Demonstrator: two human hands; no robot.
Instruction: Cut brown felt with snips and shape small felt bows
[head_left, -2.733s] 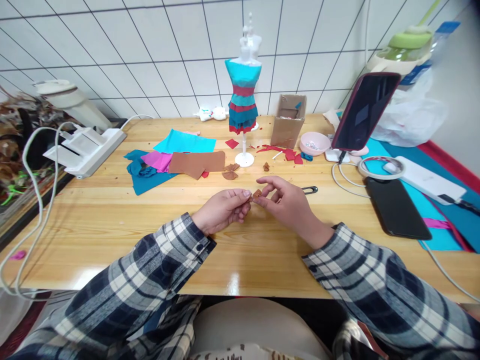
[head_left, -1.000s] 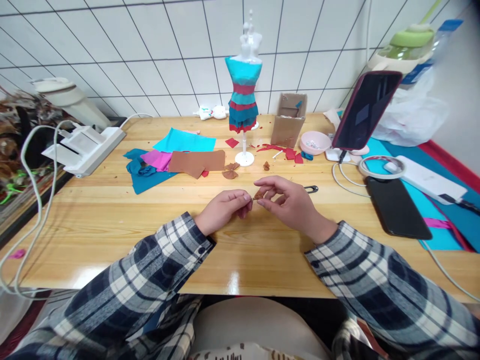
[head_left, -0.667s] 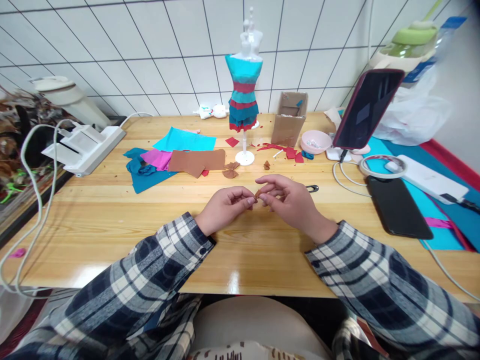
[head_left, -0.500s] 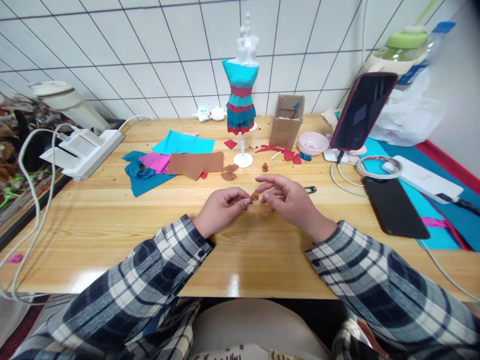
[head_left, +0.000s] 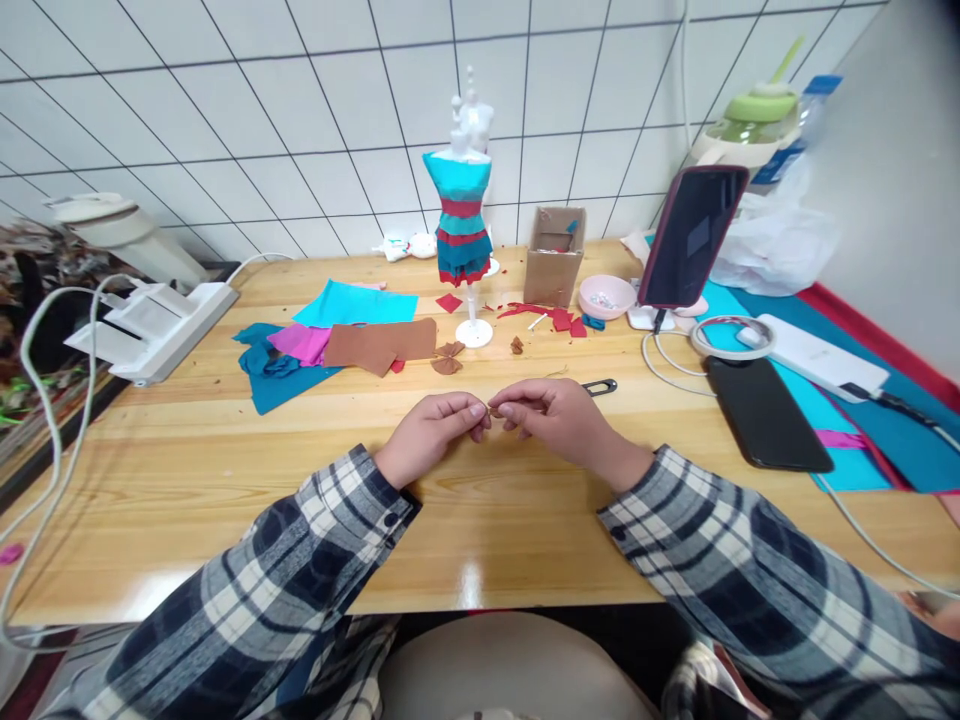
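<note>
My left hand and my right hand meet fingertip to fingertip over the front of the wooden table. Both pinch a small brown paper piece, mostly hidden by the fingers. Just beyond them lie a pleated brown paper bow and a smaller crumpled brown scrap. A dark looped handle pokes out behind my right hand; the rest of that tool is hidden. Further back stands a white mini dress form wearing a turquoise, blue and red layered paper dress.
Brown, turquoise and magenta sheets lie at left. A cardboard box, pink bowl and red scraps stand or lie at back right. Nearer right are a propped phone, a black phone and cables.
My right hand's fingers, spread before, have closed onto the brown piece beside my left fingertips. The whole view has shifted slightly, with the camera turning.
</note>
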